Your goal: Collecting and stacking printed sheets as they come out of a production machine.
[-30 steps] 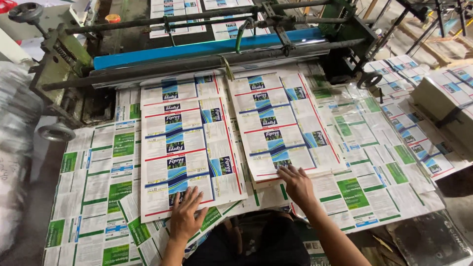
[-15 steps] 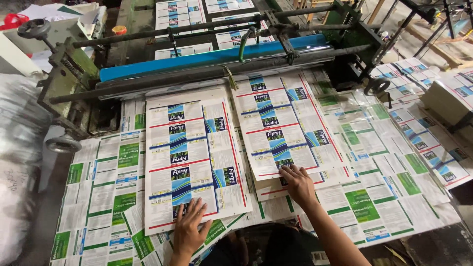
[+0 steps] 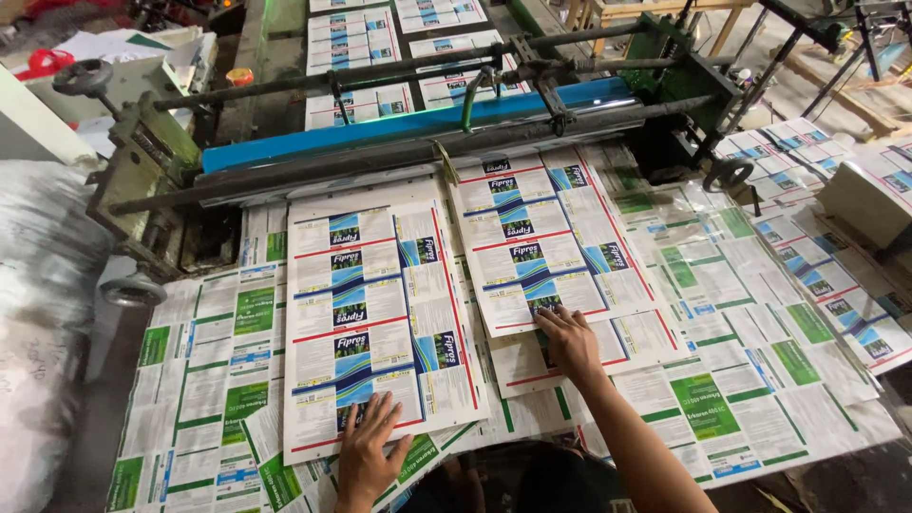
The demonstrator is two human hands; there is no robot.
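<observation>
left hand (image 3: 366, 454): flat, fingers spread on near edge of left printed sheet (image 3: 375, 313), gripping nothing
right hand (image 3: 568, 340): open, palm down on right printed sheet (image 3: 546, 242)
sheets: on surface (image 3: 760, 380) below blue roller (image 3: 418, 125); thin, floppy, likely slick (take by the edges)

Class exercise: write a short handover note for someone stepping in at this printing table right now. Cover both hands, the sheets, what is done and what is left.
Left hand: flat, fingers spread, on the near edge of the left blue-and-white printed sheet.
Right hand: flat on the near edge of the right blue-and-white printed sheet.
Both sheets lie out on the table below the blue roller bar.
Nothing is gripped or lifted; both sheets are yet to be picked up.
</observation>
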